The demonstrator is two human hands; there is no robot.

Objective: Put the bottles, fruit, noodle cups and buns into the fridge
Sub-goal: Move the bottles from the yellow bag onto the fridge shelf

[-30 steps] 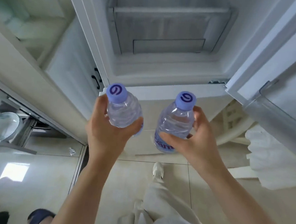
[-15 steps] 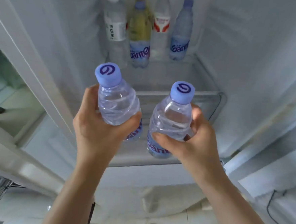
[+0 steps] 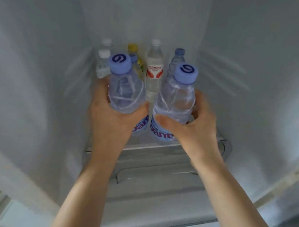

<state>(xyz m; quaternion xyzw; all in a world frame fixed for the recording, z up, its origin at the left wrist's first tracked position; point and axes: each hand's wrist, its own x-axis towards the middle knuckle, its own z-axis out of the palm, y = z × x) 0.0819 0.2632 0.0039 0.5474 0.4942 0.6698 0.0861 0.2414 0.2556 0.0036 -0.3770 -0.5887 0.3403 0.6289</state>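
We saw pale grey-white ribbed plastic walls (image 3: 245,70) at three and nine o'clock, a clear plastic drawer front (image 3: 159,167) at six, under soft, dim light.

Two bare forearms, no sleeves, no rings, no watch.

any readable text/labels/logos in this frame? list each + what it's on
"anto", partly cut off by the thumb: label of the bottle in the right hand.
"an", mostly hidden: label of the bottle in the left hand.
Swirl logo, no letters: both blue caps.
Red word, perhaps "Wahaha", blurred: red-and-white label of the clear bottle at the back.
Other back bottles: labels too blurred to read.
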